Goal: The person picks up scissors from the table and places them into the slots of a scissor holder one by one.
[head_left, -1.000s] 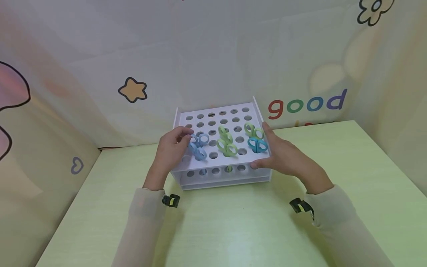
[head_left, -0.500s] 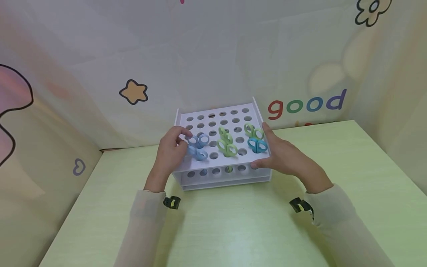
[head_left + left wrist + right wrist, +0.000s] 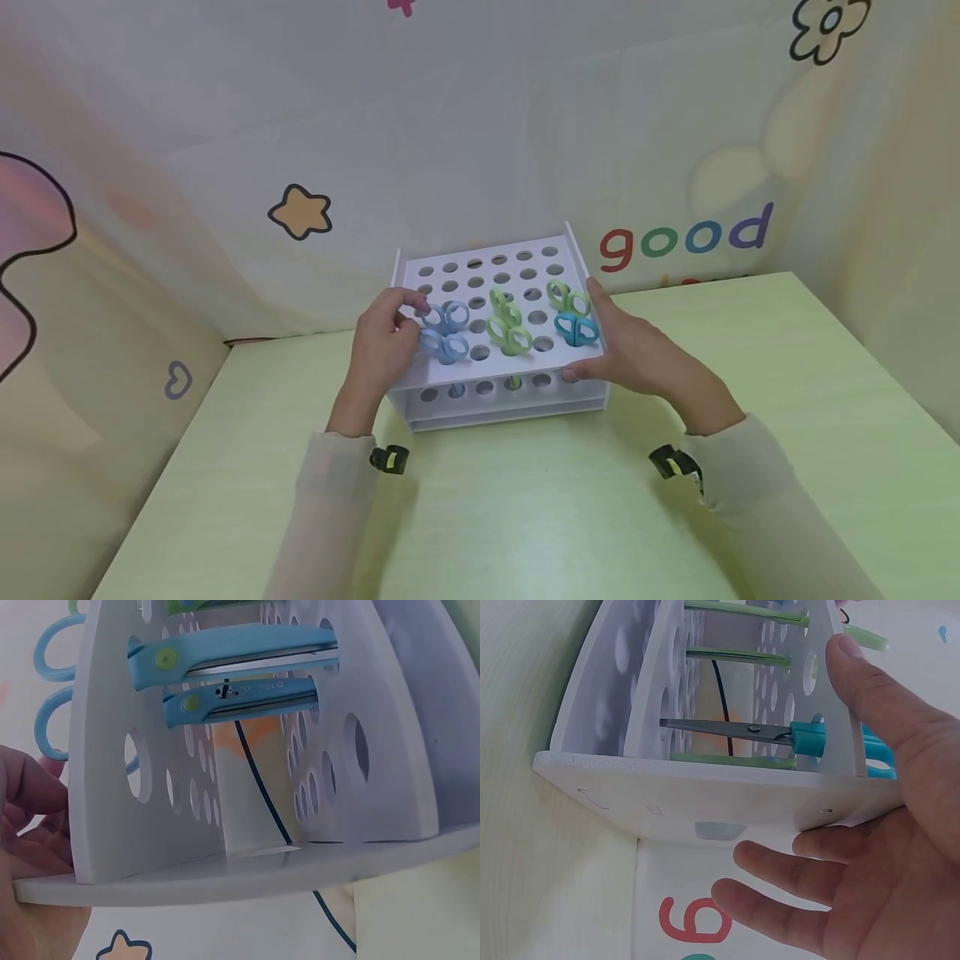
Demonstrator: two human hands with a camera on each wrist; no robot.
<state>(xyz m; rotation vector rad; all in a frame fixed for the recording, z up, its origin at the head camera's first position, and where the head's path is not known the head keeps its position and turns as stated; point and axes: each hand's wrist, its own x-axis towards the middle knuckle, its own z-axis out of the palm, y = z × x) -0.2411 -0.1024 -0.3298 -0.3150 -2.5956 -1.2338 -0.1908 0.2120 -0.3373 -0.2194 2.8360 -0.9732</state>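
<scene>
A white rack (image 3: 420,371) with rows of round holes stands on the table. Two pairs of light blue scissors (image 3: 161,664) sit in its left side, handles up and blades down through both shelves. My left hand (image 3: 381,337) is beside their handles, index fingertip at a loop, thumb and index apart. My right hand (image 3: 641,350) grips the rack's right side, thumb on the front edge, other fingers along the side panel (image 3: 720,799). Close to it are teal scissors (image 3: 576,330) and one green pair (image 3: 567,302). Two more green scissors (image 3: 510,337) fill middle holes.
Behind the rack hangs a pale curtain (image 3: 487,150) printed with a star, a flower and the word "good". The rack stands near the back edge of the light green table (image 3: 510,517). Both wrists wear black straps (image 3: 388,459).
The front light blue scissors have turned, so their loops now line up with the pair behind. My left thumb and index have drawn back slightly. The right hand stays on the rack.
</scene>
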